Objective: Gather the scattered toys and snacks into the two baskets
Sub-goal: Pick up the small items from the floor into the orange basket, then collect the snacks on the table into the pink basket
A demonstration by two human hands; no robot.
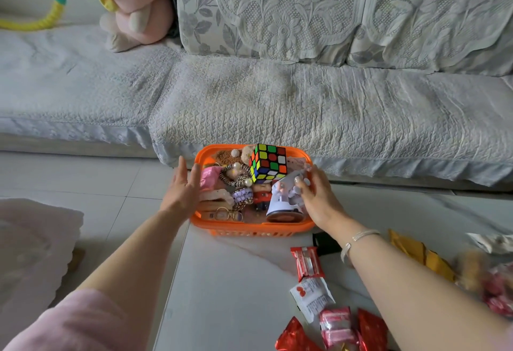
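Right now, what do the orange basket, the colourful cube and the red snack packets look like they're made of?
Orange basket: likely moulded plastic, with a smooth rim and slotted sides. Cube: probably hard plastic, its black body carrying glossy coloured squares. Red snack packets: seemingly thin plastic or foil film, shiny and crinkled, with crimped ends.

Grey-white sofa [277,106] spans the far side, quilted seat covers, lace floral throws [291,9] over the backrests. Pink plush [133,0] propped in the sofa corner, yellow-green hoop [50,14] lying on the left seat. Floor [83,178] is pale glossy tile. White marble-look table [236,281] in front. Pinkish fabric pile [33,239] at left. Soft, even daylight.
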